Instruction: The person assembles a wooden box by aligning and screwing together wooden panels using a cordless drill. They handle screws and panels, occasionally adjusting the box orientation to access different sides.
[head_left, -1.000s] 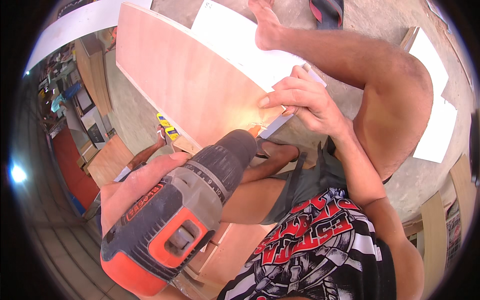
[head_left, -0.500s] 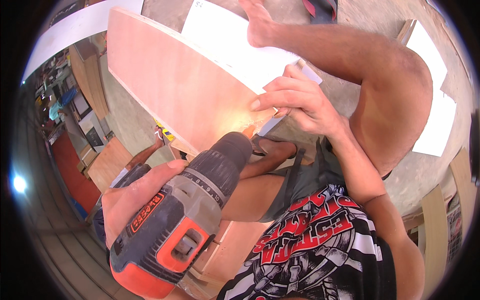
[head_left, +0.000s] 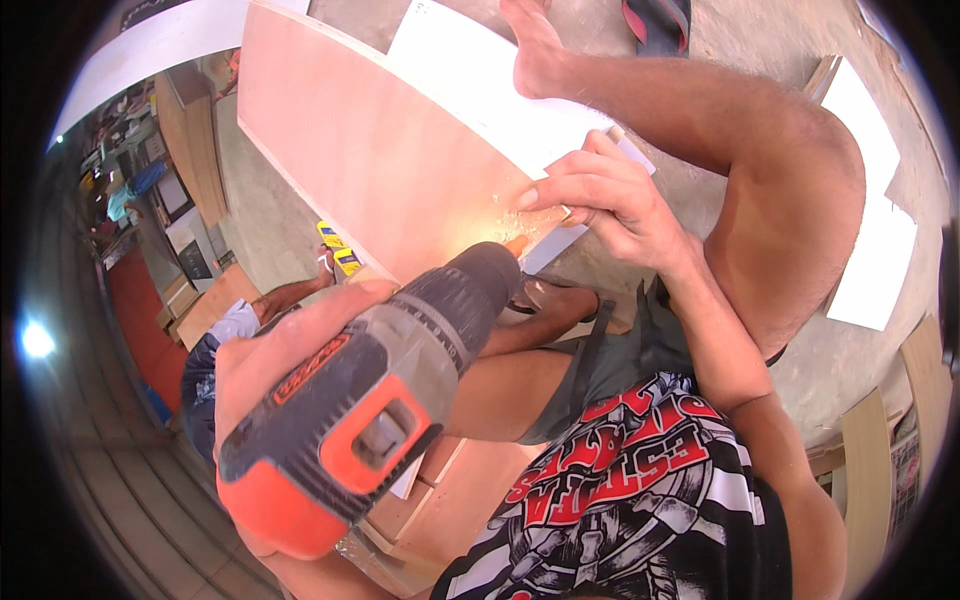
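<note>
My left hand (head_left: 290,350) grips an orange and grey cordless drill (head_left: 370,400) close to the camera. Its nose points at the near end of a long reddish plywood board (head_left: 380,150), where a lit spot shows. My right hand (head_left: 600,200) rests on that end of the board with its fingertips pinching something small beside the drill tip; I cannot tell what it is. The board stands on edge against a white panel (head_left: 470,70). My bare right leg and foot (head_left: 535,50) stretch along the panel on the concrete floor.
Another person's hand and arm (head_left: 290,295) reach in low beside the board, near a yellow and blue object (head_left: 338,250). White sheets (head_left: 880,250) lie on the floor at right, wooden strips (head_left: 865,470) at lower right. Cabinets (head_left: 190,110) stand at the left.
The drill has stayed at the board's end, its tip closing in on my right fingers. The view has shifted slightly; my right hand keeps its place on the board.
</note>
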